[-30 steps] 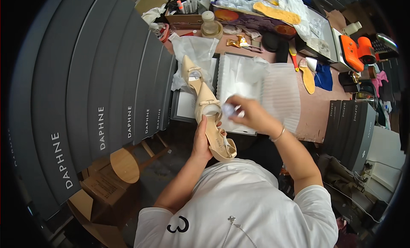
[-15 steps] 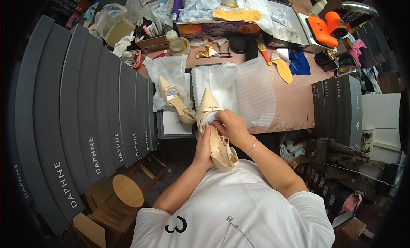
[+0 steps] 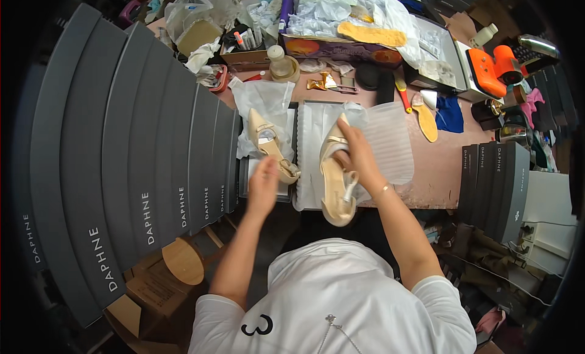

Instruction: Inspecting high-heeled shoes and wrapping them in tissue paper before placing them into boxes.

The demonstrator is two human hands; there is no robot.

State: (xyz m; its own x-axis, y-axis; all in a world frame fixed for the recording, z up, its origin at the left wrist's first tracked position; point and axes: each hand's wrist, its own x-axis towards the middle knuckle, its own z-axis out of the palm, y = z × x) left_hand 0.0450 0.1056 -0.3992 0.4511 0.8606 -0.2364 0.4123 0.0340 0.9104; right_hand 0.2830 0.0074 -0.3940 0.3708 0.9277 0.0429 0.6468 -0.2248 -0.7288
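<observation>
A beige pointed slingback shoe with a pale insole [image 3: 337,177] is held by the right hand [image 3: 356,154], whose fingers are closed over its upper near the middle. The shoe lies lengthwise on white tissue paper [image 3: 314,131] in an open shoebox at the near edge of the pink-topped table [image 3: 436,171], its heel hanging over that edge toward the body. The left hand [image 3: 263,184] is open and holds nothing, hovering just beside the heel strap of a second beige pointed shoe [image 3: 268,145], which rests on crumpled white paper to the left. A ribbed translucent foam sheet [image 3: 390,140] lies just beside the right hand.

The held shoe would best be kept level and supported under the sole, so that the thin back strap is not bent; the second shoe would best be taken at the heel counter, not by the strap, and the tissue smoothed flat beneath both.

Compared with half a second ago, the two hands have been separated: then both were clasped around one shoe close to the body. That shoe has been lowered onto the tissue, and the left hand has been moved across toward the other shoe.
</observation>
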